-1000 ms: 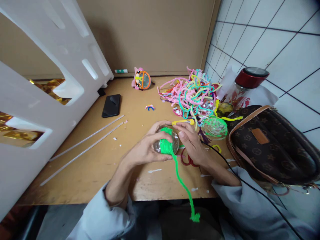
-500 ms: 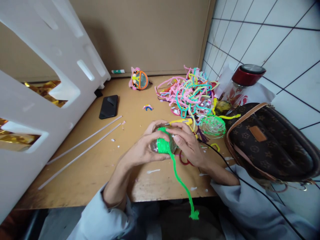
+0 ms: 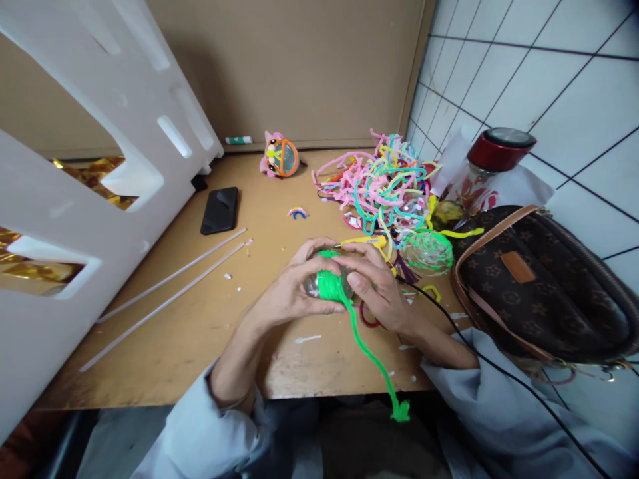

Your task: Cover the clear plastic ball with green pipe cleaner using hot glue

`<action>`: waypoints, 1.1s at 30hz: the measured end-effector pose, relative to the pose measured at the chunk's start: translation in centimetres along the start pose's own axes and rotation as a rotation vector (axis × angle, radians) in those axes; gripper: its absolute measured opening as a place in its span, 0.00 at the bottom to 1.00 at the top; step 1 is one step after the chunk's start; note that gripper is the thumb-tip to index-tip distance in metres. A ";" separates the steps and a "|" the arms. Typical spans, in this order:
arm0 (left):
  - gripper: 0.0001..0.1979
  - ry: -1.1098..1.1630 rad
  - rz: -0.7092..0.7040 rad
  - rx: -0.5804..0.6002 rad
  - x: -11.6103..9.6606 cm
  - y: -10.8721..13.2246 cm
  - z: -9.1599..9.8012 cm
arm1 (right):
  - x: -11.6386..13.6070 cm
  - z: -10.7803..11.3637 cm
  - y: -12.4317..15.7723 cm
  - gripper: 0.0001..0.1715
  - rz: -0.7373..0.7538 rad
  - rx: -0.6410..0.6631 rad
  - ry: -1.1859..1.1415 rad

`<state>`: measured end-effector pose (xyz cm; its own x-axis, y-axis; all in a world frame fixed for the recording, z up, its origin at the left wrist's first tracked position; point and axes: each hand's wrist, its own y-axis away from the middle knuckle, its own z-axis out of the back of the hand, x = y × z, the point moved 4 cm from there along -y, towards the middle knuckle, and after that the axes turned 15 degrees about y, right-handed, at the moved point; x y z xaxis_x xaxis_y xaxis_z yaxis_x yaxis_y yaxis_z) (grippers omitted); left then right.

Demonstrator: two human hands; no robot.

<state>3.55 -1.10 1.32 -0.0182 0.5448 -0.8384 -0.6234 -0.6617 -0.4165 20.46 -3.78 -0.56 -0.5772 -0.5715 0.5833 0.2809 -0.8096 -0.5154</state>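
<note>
A clear round ball partly wrapped in green fuzzy cord is between my hands above the table's front part. My left hand curves around its left side, thumb and fingers on the green band. Against the right side of the ball, the fingers of my right hand are bent and press on it. A loose length of the green cord hangs from the ball past the table edge and ends in a small tuft. Just behind my right hand lies a yellow glue gun, partly covered.
Colourful fuzzy stems are heaped at the back right, beside a green-wrapped ball, a red-lidded bottle and a brown bag. A phone, thin sticks and a decorated ball lie left and behind.
The hanging green cord has swung slightly to the right and its tuft sits a little higher. Both hands keep nearly the same hold on the ball; the view has shifted slightly.
</note>
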 end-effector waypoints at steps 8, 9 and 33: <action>0.22 -0.094 0.019 -0.058 0.1 0.2 0.2 | -0.5 -0.1 -0.1 0.26 -0.013 0.019 0.016; 0.22 -0.100 0.017 -0.065 0.1 0.2 0.2 | -0.6 -0.2 -0.1 0.27 -0.018 0.023 0.019; 0.33 -0.210 0.020 -0.094 0.5 0.1 -0.8 | -0.9 0.1 -0.1 0.25 -0.079 -0.052 0.007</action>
<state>4.09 -1.29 0.61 -0.1985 0.6198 -0.7593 -0.5457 -0.7133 -0.4397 21.00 -3.14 -1.00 -0.6014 -0.5054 0.6188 0.1942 -0.8437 -0.5004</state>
